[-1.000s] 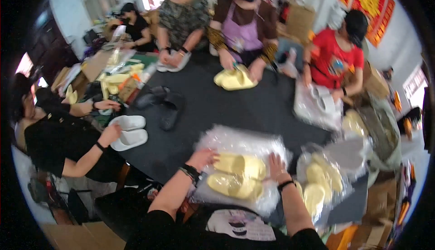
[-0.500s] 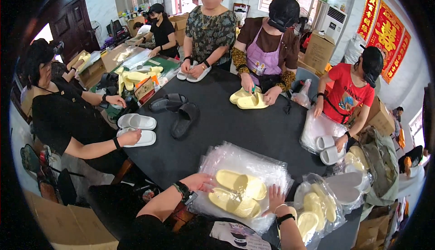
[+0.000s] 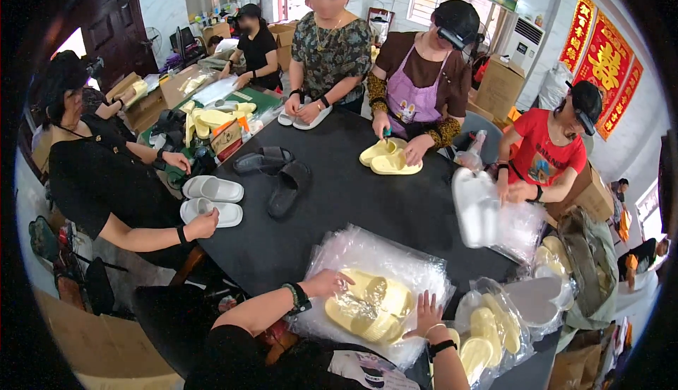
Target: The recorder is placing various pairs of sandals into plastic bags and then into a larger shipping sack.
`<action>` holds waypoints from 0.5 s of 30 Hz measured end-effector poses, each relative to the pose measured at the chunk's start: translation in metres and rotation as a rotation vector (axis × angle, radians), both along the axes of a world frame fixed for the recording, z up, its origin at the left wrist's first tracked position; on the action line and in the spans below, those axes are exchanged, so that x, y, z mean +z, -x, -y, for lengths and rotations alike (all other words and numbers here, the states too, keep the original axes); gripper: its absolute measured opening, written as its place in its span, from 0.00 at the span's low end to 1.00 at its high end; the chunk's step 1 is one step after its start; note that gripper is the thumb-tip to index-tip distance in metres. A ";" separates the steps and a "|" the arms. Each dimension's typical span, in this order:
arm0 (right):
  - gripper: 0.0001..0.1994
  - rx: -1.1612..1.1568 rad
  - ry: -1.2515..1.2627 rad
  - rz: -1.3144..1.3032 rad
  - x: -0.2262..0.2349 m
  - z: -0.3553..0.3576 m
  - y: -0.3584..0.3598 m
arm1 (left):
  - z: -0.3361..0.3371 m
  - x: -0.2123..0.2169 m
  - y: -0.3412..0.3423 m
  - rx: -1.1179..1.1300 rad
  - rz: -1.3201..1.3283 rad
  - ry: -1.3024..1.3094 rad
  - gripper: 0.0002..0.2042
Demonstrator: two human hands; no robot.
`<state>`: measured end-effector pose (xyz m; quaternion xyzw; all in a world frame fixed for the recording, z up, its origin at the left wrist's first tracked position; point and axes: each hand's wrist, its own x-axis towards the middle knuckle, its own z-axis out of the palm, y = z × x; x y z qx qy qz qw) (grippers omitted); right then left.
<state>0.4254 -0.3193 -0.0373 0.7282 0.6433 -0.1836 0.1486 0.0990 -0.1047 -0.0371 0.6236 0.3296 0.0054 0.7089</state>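
Observation:
A pair of pale yellow slippers (image 3: 360, 312) lies under shiny clear film, on a stack of clear plastic bags (image 3: 424, 266) at the table's near edge. My left hand (image 3: 326, 283) is at the film by the slippers' left end, its fingers drawn together on the clear plastic bag. Spread flat, my right hand (image 3: 426, 315) rests on the plastic just right of the slippers and holds nothing. More yellow slippers in a clear bag (image 3: 491, 326) lie to the right of it.
Black slippers (image 3: 289, 188) sit mid-table. Co-workers stand around the dark table (image 3: 339, 206): one handles white slippers (image 3: 213, 201) at left, another yellow slippers (image 3: 390, 157) at the far side, a third bagged white slippers (image 3: 474, 206) at right. A grey bagged pair (image 3: 540, 297) lies near right.
My left hand has moved right and its fingers have come together. The yellow slippers now lie closer together. At right, the co-worker in red has white slippers in a bag, shifted leftward.

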 end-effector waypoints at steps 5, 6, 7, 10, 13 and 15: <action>0.78 -0.034 0.179 0.028 -0.034 0.007 0.000 | -0.008 0.031 -0.030 -0.606 0.072 -1.209 0.32; 0.79 -0.048 0.192 -0.018 -0.034 0.005 0.001 | -0.006 0.037 -0.032 -0.710 -0.011 -1.210 0.36; 0.78 -0.051 0.214 -0.015 -0.034 0.003 0.001 | -0.004 0.033 -0.032 -0.703 -0.009 -1.211 0.36; 0.77 -0.021 0.135 0.084 -0.023 0.003 0.006 | -0.002 0.010 -0.034 -0.675 0.214 -1.142 0.39; 0.78 -0.016 0.070 0.101 0.000 0.008 0.012 | 0.000 0.010 -0.036 -0.742 0.176 -1.331 0.35; 0.78 -0.006 0.066 0.115 0.000 0.012 0.013 | -0.003 -0.006 -0.048 -0.755 0.247 -1.312 0.34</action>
